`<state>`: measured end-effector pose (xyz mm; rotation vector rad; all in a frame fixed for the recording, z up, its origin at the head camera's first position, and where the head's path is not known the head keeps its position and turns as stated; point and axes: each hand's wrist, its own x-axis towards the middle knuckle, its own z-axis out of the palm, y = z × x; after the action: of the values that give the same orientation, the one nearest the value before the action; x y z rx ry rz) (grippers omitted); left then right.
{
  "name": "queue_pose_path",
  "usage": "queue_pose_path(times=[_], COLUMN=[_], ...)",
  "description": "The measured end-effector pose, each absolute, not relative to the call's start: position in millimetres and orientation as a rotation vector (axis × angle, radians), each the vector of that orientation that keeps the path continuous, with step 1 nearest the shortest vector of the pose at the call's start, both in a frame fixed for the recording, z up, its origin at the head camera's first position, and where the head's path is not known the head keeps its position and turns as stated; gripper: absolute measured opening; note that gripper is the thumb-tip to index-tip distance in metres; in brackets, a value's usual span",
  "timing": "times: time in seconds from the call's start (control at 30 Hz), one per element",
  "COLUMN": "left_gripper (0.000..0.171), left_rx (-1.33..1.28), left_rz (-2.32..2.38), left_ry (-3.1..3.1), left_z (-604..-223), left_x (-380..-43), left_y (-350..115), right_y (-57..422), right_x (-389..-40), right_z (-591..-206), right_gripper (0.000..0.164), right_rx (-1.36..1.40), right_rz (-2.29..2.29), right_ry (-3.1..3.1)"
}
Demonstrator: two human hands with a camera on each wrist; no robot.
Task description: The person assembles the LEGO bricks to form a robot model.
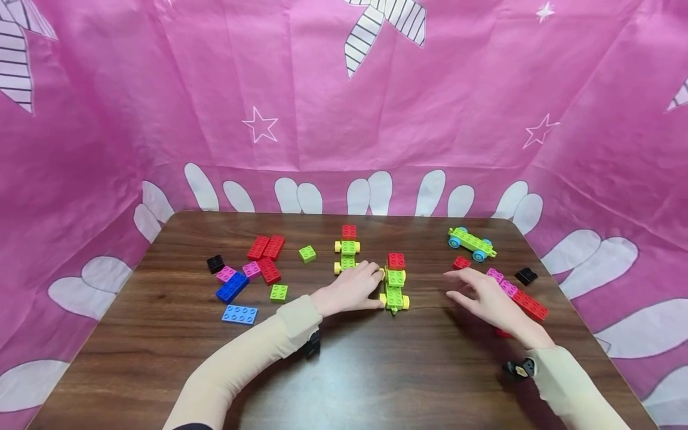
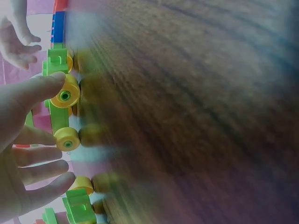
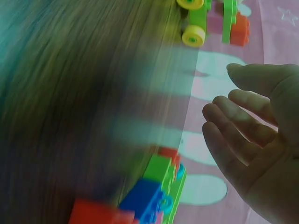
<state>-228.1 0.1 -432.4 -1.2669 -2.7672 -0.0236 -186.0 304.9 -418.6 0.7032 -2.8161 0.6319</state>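
The left hand (image 1: 348,289) rests spread fingers on yellow wheels (image 2: 68,140) of the nearest green car (image 1: 395,297) at its three o'clock, where light, even pressure should, I judge, keep things straight, while the right hand (image 1: 489,301) hovers beyond, fingers parted and empty.

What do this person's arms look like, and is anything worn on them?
The left sleeve and right sleeve are long, plain and cream. A small black device shows at the left wrist, another at the right. The left grip and right grip wear no gloves.
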Motion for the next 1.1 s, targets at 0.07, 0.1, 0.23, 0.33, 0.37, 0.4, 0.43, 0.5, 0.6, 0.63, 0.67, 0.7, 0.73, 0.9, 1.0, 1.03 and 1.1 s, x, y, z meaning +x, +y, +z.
queue_pose_path(times=[0.07, 0.1, 0.23, 0.33, 0.37, 0.4, 0.43, 0.5, 0.6, 0.63, 0.67, 0.7, 0.73, 0.9, 1.0, 1.03, 1.1], left_gripper=[0.065, 0.065, 0.064, 0.066, 0.066, 0.067, 0.068, 0.069, 0.069, 0.069, 0.069, 0.068, 0.068, 0.065, 0.063, 0.063, 0.062], left_rx=[-1.261, -1.258, -1.243, -1.230, -1.225, -1.218, -1.210, -1.193, -1.173, -1.166, -1.161, -1.159, -1.156, -1.156, -1.157, -1.159, -1.162], left_rz=[-0.023, -0.025, -0.018, -0.006, -0.002, 0.000, 0.003, 0.016, 0.040, 0.051, 0.061, 0.068, 0.078, 0.108, 0.098, 0.097, 0.096], left_ry=[-2.770, -2.769, -2.758, -2.748, -2.747, -2.748, -2.749, -2.754, -2.757, -2.750, -2.746, -2.737, -2.730, -2.696, -2.688, -2.685, -2.673], left_z=[-433.0, -433.2, -433.1, -434.1, -434.4, -434.8, -435.1, -436.1, -437.0, -437.3, -437.6, -437.9, -438.0, -439.1, -439.5, -439.5, -439.4], left_x=[-228.9, -229.3, -230.6, -232.2, -232.7, -233.2, -233.7, -234.3, -234.8, -235.0, -235.0, -235.0, -235.2, -236.3, -237.6, -238.1, -239.1], left_y=[0.7, 1.1, 3.5, 5.3, 5.9, 6.4, 7.1, 8.3, 10.2, 10.7, 11.2, 11.8, 12.2, 14.5, 15.6, 15.9, 16.4], right_y=[311.4, 314.6, 328.4, 340.5, 344.5, 348.3, 351.8, 358.3, 365.4, 367.4, 369.2, 370.9, 372.4, 380.3, 383.9, 384.7, 386.1], right_x=[-183.4, -181.7, -175.9, -172.0, -170.6, -169.1, -167.4, -163.5, -157.1, -155.1, -153.2, -151.5, -150.1, -144.1, -141.2, -140.3, -139.1], right_z=[-417.6, -416.9, -415.0, -413.6, -413.0, -412.3, -411.7, -411.0, -410.6, -410.8, -411.0, -411.4, -411.9, -416.3, -421.0, -422.6, -424.8], right_gripper=[0.039, 0.038, 0.036, 0.037, 0.037, 0.038, 0.038, 0.039, 0.040, 0.040, 0.041, 0.041, 0.040, 0.042, 0.043, 0.043, 0.043], right_rx=[0.713, 0.717, 0.736, 0.751, 0.753, 0.751, 0.742, 0.715, 0.673, 0.661, 0.647, 0.640, 0.634, 0.643, 0.691, 0.709, 0.731], right_rz=[0.604, 0.587, 0.503, 0.461, 0.456, 0.456, 0.456, 0.457, 0.449, 0.444, 0.436, 0.433, 0.433, 0.458, 0.471, 0.468, 0.446], right_ry=[-2.798, -2.787, -2.722, -2.681, -2.679, -2.683, -2.695, -2.732, -2.790, -2.807, -2.822, -2.831, -2.842, -2.864, -2.837, -2.824, -2.808])
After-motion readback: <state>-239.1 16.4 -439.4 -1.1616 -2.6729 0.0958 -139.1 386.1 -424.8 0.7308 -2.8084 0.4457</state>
